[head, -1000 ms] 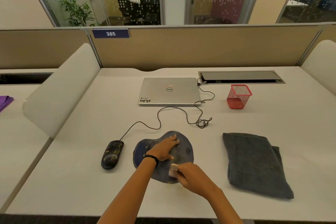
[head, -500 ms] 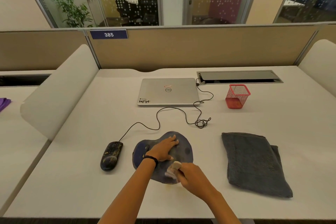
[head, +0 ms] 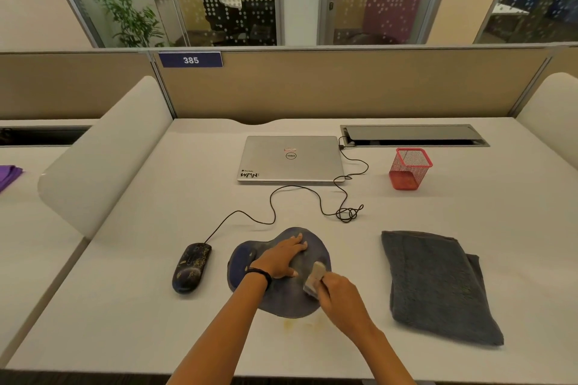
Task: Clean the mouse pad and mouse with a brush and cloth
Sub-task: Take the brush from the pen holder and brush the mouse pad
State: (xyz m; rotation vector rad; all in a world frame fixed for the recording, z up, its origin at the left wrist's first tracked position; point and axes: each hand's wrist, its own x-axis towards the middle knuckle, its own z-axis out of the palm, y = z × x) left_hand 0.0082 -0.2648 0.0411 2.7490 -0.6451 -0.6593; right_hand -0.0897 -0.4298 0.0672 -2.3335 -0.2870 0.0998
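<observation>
A dark blue mouse pad point(head: 287, 303) lies on the white desk near the front edge. My left hand point(head: 283, 258) rests flat on the pad with fingers straight. My right hand point(head: 339, 295) grips a small pale brush point(head: 314, 278) whose end touches the pad's right side. A dark, speckled wired mouse point(head: 190, 267) sits just left of the pad. A folded grey cloth point(head: 438, 286) lies to the right of the pad. Yellowish dust point(head: 300, 325) marks the desk right below the pad.
A shut silver laptop point(head: 291, 159) sits behind the pad, with the mouse cable point(head: 275, 206) looping in front of it. A red mesh cup point(head: 408, 169) stands at the back right, near a cable tray point(head: 413, 134). Curved white dividers point(head: 103, 153) bound the desk's sides.
My right hand has moved the brush up and right along the pad's right side. The left hand stays pressed on the pad.
</observation>
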